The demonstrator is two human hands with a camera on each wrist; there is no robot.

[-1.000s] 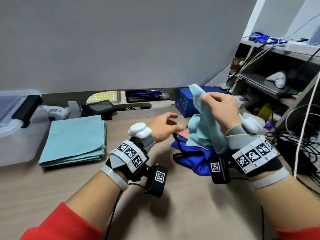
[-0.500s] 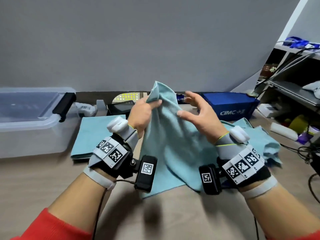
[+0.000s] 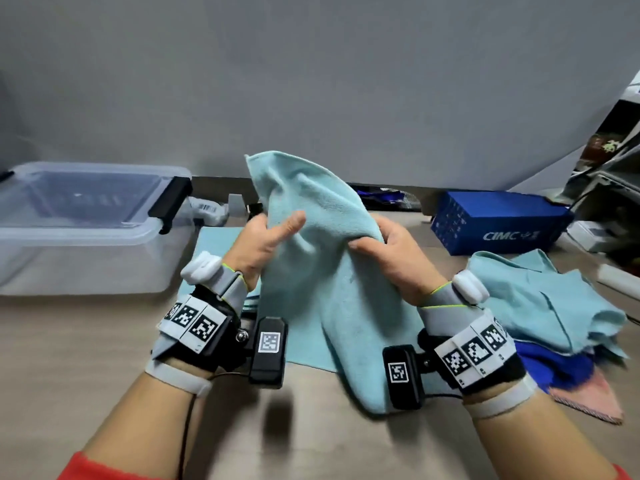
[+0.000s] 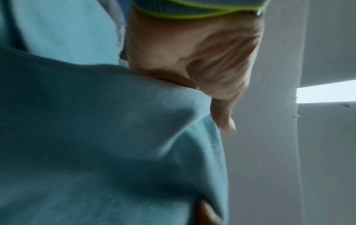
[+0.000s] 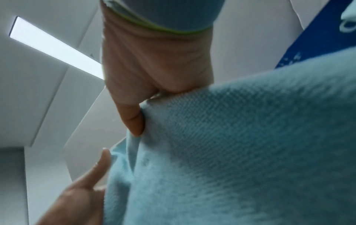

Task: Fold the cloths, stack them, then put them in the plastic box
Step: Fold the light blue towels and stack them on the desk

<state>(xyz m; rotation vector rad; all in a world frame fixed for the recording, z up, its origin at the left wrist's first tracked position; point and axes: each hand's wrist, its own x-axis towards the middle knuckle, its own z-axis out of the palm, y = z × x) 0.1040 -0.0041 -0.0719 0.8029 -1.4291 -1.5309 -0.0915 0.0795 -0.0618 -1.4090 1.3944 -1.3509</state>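
A light blue cloth (image 3: 322,271) hangs upright over the middle of the table, and its lower edge lies on the tabletop. My left hand (image 3: 277,230) grips its left side with the thumb in front. My right hand (image 3: 374,240) pinches its right side. One corner sticks up above both hands. In the right wrist view the thumb (image 5: 133,118) presses into the cloth (image 5: 231,152). The left wrist view shows the cloth (image 4: 96,137) bunched under my left hand (image 4: 192,64). A folded stack of light blue cloths (image 3: 218,237) lies behind my left hand. The clear plastic box (image 3: 86,237) stands at the far left.
A loose pile of light blue cloths (image 3: 540,306) lies at the right on top of a dark blue cloth (image 3: 554,372) and a pink cloth (image 3: 588,400). A blue cardboard box (image 3: 498,220) stands behind the pile. Shelves with clutter rise at the far right.
The cloth came from the right pile to the middle. My left hand slid down from its top corner, and my right hand's fingers, spread half a second ago, have closed on it.
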